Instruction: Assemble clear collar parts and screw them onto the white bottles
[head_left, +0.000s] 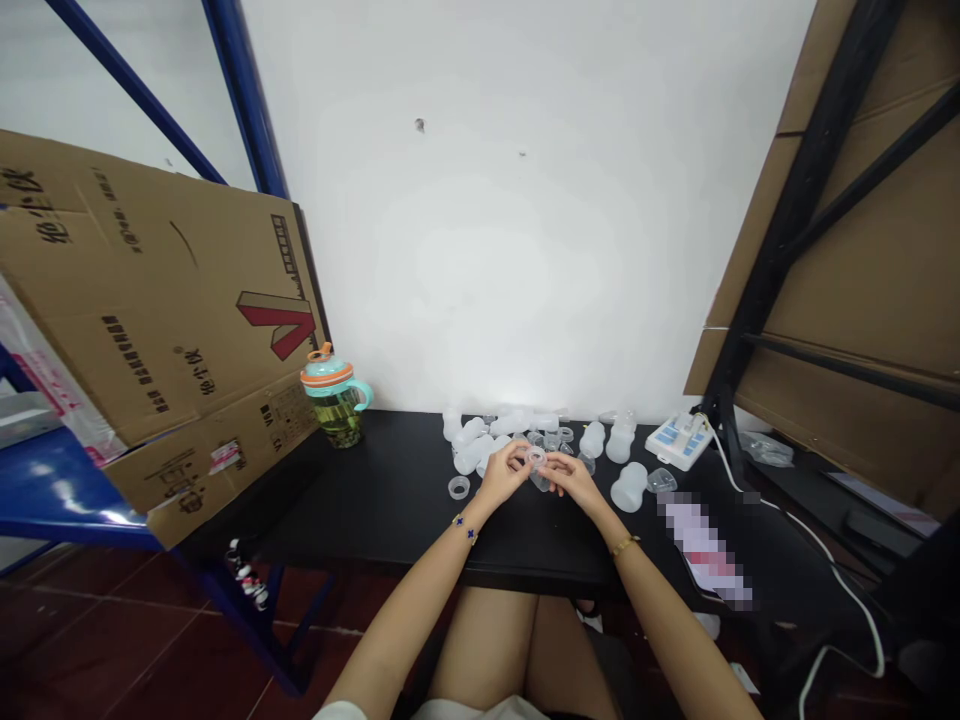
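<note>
"Translucent plastic ring (535, 457): where is it?"

"Held up over the middle of the black tabletop (375, 510)."

"Which side is nearer?"

"Neither, clearly. The left hand (504, 472) and right hand (571, 476), both curled nearly closed, pinch it from either side. It's round, no long axis. A frosted white plastic bottle (628, 487) sits right of them."
</note>
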